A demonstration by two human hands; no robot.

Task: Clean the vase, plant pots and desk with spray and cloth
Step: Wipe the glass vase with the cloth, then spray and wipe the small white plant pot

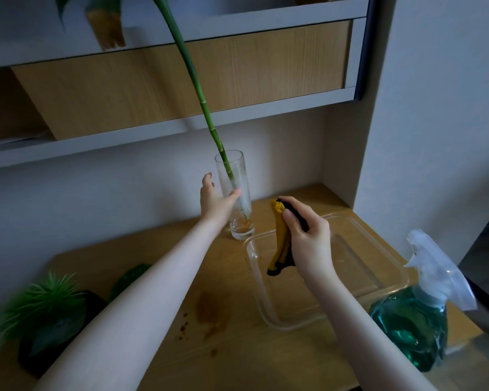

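Note:
A tall clear glass vase (239,221) stands upright at the back of the wooden desk (181,277), with a long green bamboo stem (201,103) leaning out of it to the upper left. My left hand (213,197) is at the vase's left side, fingers spread, thumb touching the glass. My right hand (305,235) holds a folded yellow and black cloth (280,244) over a clear plastic tray (378,289). A spray bottle (415,320) of green liquid stands at the right. A dark pot (54,334) with a spiky green plant sits at the front left.
Brown stains and drops (209,314) mark the desk in front of the tray. A second green plant (130,275) shows behind my left forearm. A wood and grey shelf unit (181,80) hangs overhead. A white wall panel (435,136) bounds the right side.

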